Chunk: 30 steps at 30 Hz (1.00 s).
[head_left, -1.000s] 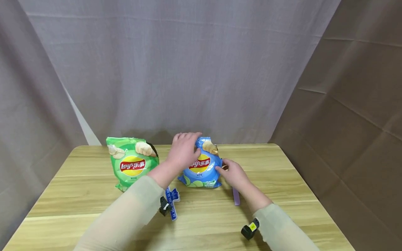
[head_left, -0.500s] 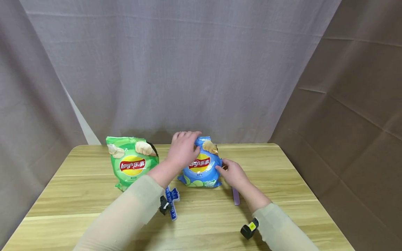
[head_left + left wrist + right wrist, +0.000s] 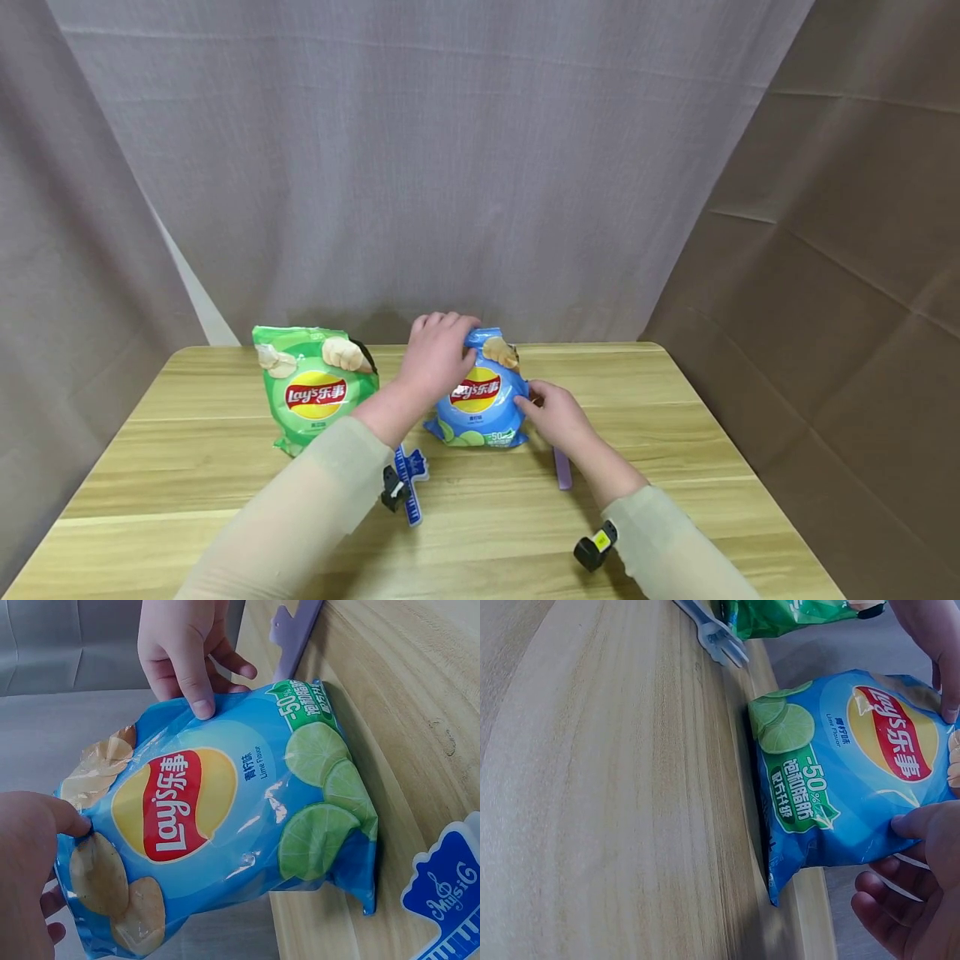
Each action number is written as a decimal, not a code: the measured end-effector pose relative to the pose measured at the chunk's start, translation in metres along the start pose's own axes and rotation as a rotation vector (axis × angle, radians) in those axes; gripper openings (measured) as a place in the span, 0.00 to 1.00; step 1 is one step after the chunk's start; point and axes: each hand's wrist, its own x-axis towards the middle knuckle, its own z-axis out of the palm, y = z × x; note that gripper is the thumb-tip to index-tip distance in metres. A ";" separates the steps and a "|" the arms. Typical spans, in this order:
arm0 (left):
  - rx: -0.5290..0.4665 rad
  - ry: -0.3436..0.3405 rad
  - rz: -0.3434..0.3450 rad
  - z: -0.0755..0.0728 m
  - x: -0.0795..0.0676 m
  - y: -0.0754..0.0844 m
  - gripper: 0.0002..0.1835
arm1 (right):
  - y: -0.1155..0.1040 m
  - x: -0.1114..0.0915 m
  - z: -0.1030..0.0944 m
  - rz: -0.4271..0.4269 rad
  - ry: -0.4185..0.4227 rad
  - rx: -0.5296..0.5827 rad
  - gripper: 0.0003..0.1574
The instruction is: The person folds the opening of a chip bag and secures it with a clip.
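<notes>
A blue bag of Lay's lime chips (image 3: 491, 417) stands upright near the table's back edge. My left hand (image 3: 441, 357) grips its upper left corner, thumb on the front and the other fingers behind. On the right side edge, my right hand (image 3: 558, 415) pinches the bag, its thumb (image 3: 911, 825) pressed to the front and fingers behind. The left wrist view shows lime slices along the bag's bottom. A green bag of Lay's chips (image 3: 318, 417) stands to the left, apart from both hands.
A blue and white piano-patterned piece marked "Music" (image 3: 450, 877) lies on the wooden table (image 3: 487, 533) below my left forearm. A purple flat strip (image 3: 562, 471) lies beside my right hand, partly hidden by it. Grey curtains (image 3: 465, 167) hang behind.
</notes>
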 end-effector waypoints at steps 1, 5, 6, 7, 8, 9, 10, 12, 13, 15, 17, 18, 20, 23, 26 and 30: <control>0.002 0.000 0.001 0.000 0.000 0.000 0.21 | 0.000 0.000 0.000 0.001 0.001 -0.001 0.11; 0.007 -0.001 0.007 -0.001 0.001 0.000 0.18 | 0.000 0.000 0.000 -0.003 0.005 -0.005 0.10; 0.010 -0.002 0.008 -0.002 0.001 0.000 0.18 | 0.000 0.000 0.000 -0.004 0.005 -0.004 0.10; 0.013 -0.002 0.011 -0.002 0.001 0.000 0.17 | 0.000 -0.001 0.000 -0.004 0.005 -0.005 0.10; 0.015 -0.002 0.014 -0.002 0.001 0.000 0.17 | 0.000 -0.001 0.000 -0.003 0.006 -0.002 0.10; 0.019 -0.003 0.017 -0.003 0.001 0.000 0.17 | 0.001 -0.001 0.000 -0.002 0.006 0.000 0.10; 0.023 -0.004 0.019 -0.003 0.001 -0.001 0.16 | 0.001 -0.001 0.000 -0.001 0.005 0.002 0.10; 0.029 -0.005 0.026 -0.003 0.001 -0.001 0.16 | 0.001 0.000 0.000 -0.003 0.005 0.008 0.09; 0.031 -0.006 0.029 -0.003 0.001 -0.002 0.16 | 0.002 0.000 0.000 -0.003 0.006 0.010 0.09; 0.031 -0.008 0.033 -0.003 0.001 -0.002 0.16 | 0.002 0.000 0.000 -0.008 0.007 0.015 0.08; 0.031 -0.012 0.036 -0.004 0.001 -0.003 0.16 | 0.003 0.000 0.000 -0.016 0.009 0.020 0.07; 0.033 -0.013 0.036 -0.005 0.001 -0.003 0.16 | 0.003 0.000 -0.001 -0.020 0.010 0.022 0.07; 0.033 -0.016 0.032 -0.006 0.001 -0.003 0.15 | 0.003 0.000 -0.001 -0.024 0.013 0.026 0.07; 0.029 -0.021 0.022 -0.008 0.001 -0.002 0.15 | 0.003 0.000 -0.001 -0.026 0.016 0.032 0.07; 0.019 -0.031 0.014 -0.009 0.002 -0.002 0.15 | 0.004 0.000 -0.001 -0.025 0.016 0.030 0.07; 0.017 -0.042 0.012 -0.011 0.003 -0.001 0.14 | 0.006 0.000 -0.001 -0.020 0.016 0.037 0.07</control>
